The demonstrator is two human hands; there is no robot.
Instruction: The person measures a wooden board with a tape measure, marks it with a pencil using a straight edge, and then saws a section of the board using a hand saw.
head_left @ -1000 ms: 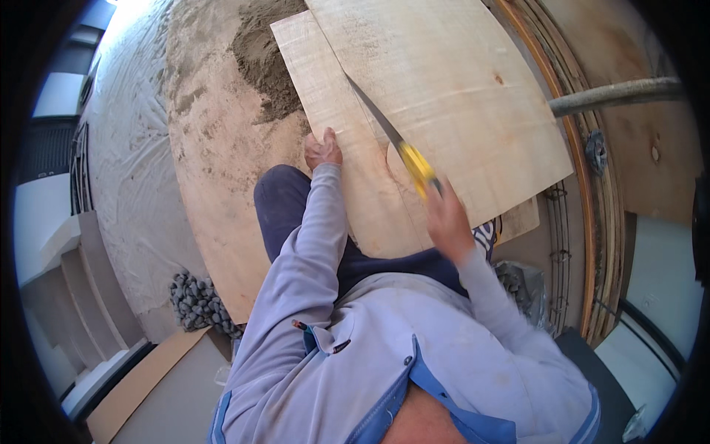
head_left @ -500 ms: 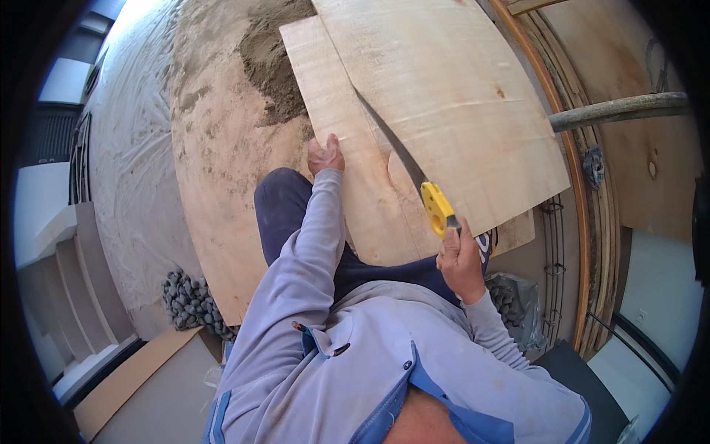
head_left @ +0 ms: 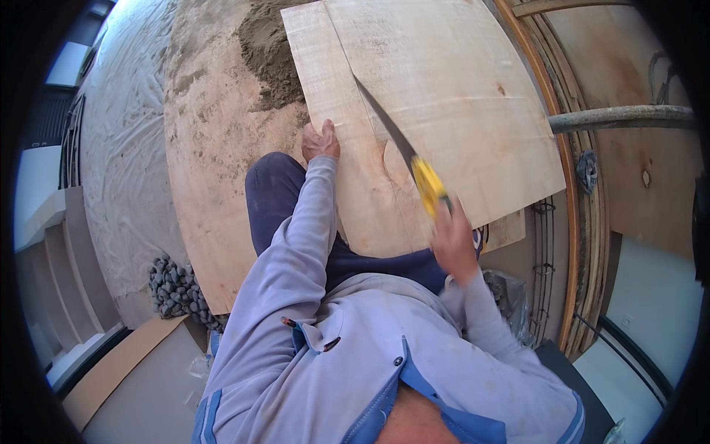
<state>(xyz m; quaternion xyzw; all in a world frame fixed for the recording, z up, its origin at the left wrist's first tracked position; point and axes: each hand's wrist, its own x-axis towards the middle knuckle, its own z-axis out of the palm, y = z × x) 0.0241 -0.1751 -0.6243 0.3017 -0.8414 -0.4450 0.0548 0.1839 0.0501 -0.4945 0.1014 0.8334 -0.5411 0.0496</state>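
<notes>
A handsaw (head_left: 394, 132) with a yellow handle slants across a pale plywood sheet (head_left: 458, 96). My right hand (head_left: 453, 243), slightly blurred, is closed round the rear of its handle. The blade meets the sheet at the near end of a thin, dark cut line, which runs on toward the far edge. Left of that line, my left hand (head_left: 320, 140) grips the sheet's left edge, thumb on top; the fingers underneath are hidden. My left knee (head_left: 274, 192), in dark trousers, is beside the sheet, just nearer than that hand.
Under the sheet lies a larger, sandy board (head_left: 214, 185) with a heap of sand (head_left: 270, 55). Plastic sheeting (head_left: 122, 155) covers the floor at left. Dark grey stones (head_left: 177, 292) are piled at lower left. A metal pole (head_left: 625, 118) and timber lengths (head_left: 588, 222) stand at right.
My right hand and the saw handle have moved a little forward, away from my body. My left hand keeps its hold on the sheet's edge. The whole view has shifted slightly.
</notes>
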